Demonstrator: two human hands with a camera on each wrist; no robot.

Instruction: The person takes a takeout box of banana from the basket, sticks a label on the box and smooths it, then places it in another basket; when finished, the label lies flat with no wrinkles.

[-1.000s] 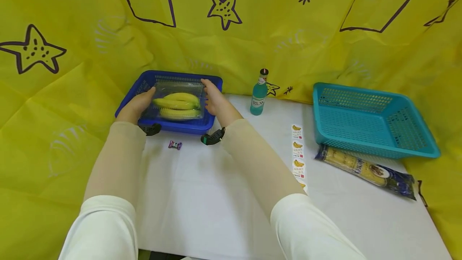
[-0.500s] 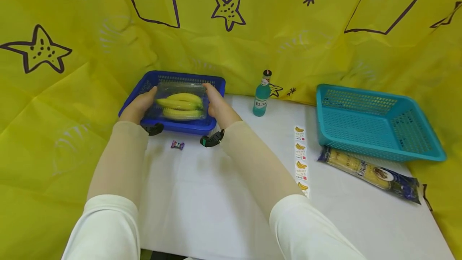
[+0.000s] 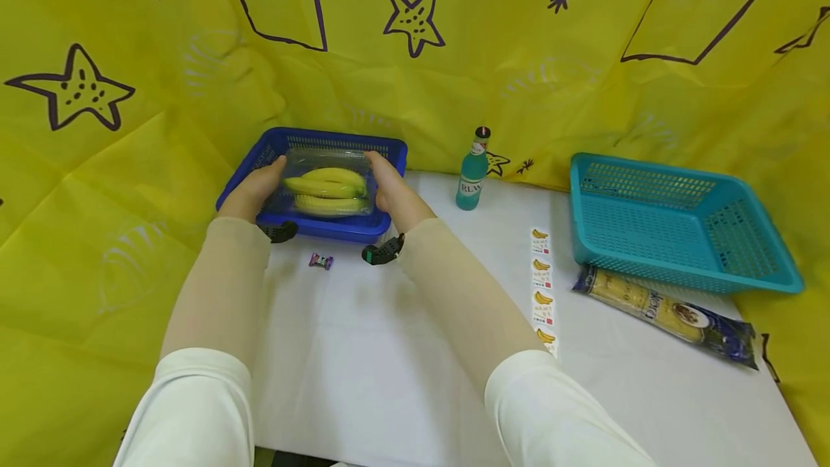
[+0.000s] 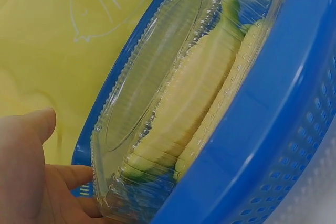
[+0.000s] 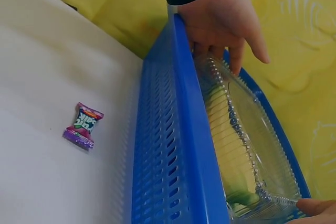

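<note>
Left hand and right hand, uncurled, touch without gripping a banana box, which uneven withdrawal could tip inside the blue basket.

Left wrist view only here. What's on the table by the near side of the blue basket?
Observer: A wrapped candy, lying on the white table near the blue basket.
Operator: Anything standing to the right of that basket?
Observer: Yes, in the head view a bottle stands upright.
Operator: And farther right?
Observer: A teal basket, with a long packet lying along its near side.
</note>
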